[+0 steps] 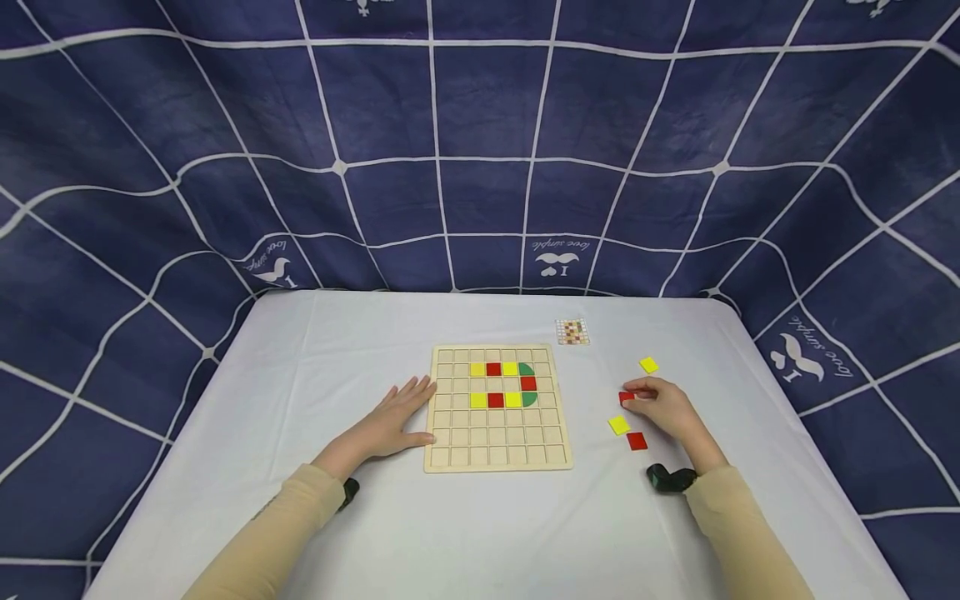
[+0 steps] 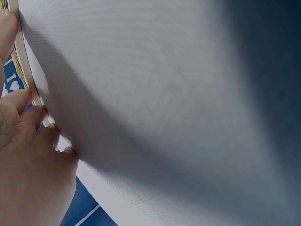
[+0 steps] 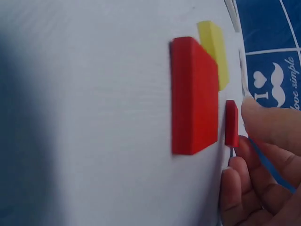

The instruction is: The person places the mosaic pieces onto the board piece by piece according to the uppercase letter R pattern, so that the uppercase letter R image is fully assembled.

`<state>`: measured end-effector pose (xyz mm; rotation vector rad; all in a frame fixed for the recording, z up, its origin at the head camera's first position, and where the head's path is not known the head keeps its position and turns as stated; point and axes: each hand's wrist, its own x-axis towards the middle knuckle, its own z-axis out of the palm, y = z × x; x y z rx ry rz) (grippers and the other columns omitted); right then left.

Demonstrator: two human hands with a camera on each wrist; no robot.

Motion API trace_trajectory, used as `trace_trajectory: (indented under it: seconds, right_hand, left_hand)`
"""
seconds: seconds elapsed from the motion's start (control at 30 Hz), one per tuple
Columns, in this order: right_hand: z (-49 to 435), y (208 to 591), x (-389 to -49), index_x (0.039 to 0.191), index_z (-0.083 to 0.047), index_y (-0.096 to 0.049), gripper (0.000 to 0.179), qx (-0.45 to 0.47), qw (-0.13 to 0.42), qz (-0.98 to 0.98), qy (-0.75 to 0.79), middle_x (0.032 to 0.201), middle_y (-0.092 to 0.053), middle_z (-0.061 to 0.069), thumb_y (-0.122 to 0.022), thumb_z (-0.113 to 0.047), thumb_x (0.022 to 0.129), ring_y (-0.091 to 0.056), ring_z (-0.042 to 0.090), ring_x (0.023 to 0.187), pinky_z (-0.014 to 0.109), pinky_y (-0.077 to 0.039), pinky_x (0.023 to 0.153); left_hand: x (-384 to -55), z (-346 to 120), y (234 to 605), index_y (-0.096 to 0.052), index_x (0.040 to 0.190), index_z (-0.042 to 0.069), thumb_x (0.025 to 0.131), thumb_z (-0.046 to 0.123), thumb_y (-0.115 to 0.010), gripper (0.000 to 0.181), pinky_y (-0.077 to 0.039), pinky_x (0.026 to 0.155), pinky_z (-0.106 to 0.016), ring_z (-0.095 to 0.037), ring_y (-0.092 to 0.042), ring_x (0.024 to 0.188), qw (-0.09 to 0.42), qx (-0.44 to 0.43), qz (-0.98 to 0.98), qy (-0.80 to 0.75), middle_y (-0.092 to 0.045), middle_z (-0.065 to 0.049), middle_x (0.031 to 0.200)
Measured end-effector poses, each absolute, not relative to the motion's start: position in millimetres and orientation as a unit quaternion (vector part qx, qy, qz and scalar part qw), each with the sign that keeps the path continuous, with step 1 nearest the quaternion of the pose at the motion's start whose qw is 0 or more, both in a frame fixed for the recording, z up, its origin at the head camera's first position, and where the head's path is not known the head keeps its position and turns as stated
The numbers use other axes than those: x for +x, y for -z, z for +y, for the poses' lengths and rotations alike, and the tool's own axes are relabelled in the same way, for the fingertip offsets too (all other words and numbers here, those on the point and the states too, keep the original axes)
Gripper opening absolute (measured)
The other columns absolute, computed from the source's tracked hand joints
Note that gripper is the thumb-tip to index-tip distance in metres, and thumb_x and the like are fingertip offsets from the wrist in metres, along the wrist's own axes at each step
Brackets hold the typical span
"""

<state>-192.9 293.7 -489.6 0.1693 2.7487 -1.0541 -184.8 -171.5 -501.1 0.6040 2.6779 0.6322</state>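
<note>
A wooden grid board (image 1: 459, 458) lies on the table, with yellow, red and green tiles set in some of its squares. My left hand (image 1: 388, 423) rests spread at the board's left side, its fingertips and thumb touching the edge. In the left wrist view, the left hand's (image 2: 35, 155) fingers meet that edge. Right of the board, my right hand (image 1: 663, 406) pinches a small red square tile (image 1: 626, 398) between thumb and fingers, at the tabletop. The right wrist view shows this red tile (image 3: 232, 123) between the thumb and fingers of the right hand (image 3: 268, 169).
Near the right hand lie a yellow tile (image 1: 618, 425), a second red tile (image 1: 637, 441) and, farther back, another yellow tile (image 1: 648, 364). A small printed pattern card (image 1: 572, 332) sits behind the board. Blue checked cloth (image 1: 480, 200) hangs around the white table (image 1: 360, 333).
</note>
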Motion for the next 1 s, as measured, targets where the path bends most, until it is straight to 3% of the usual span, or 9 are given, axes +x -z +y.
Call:
trace_trajectory:
  seconds: [0.53,0.87,1.0]
  right_hand:
    - [288,489,-194,0.112,0.003,-0.065,0.033,0.067,0.089,0.935,0.337,0.095,-0.061,0.014,-0.076,-0.014,0.086,-0.053,0.024,0.085,0.025,-0.044,0.069]
    - [258,485,-209,0.112,-0.004,-0.067,0.028,0.063,0.070,0.906,0.412,0.101,-0.072,0.012,-0.075,-0.015,0.088,-0.063,0.016,0.081,0.015,-0.051,0.069]
    - [235,481,-216,0.111,-0.004,-0.068,0.027,0.049,0.068,0.888,0.452,0.101,-0.074,0.011,-0.075,-0.014,0.087,-0.067,0.015,0.082,0.017,-0.054,0.070]
  left_hand:
    - [-184,-171,501,-0.024,0.157,0.011,0.086,0.049,-0.070,0.093,-0.006,0.125,-0.054,-0.032,-0.009,0.154,0.159,0.212,0.938,-0.224,-0.016,-0.010,0.165]
    - [-184,-171,502,-0.024,0.157,0.011,0.085,0.050,-0.070,0.094,-0.006,0.125,-0.054,-0.031,-0.008,0.154,0.159,0.210,0.938,-0.225,-0.015,-0.009,0.165]
    - [-184,-172,503,-0.024,0.157,0.011,0.085,0.049,-0.071,0.094,-0.006,0.124,-0.055,-0.032,-0.008,0.154,0.159,0.210,0.937,-0.229,-0.015,-0.010,0.165]
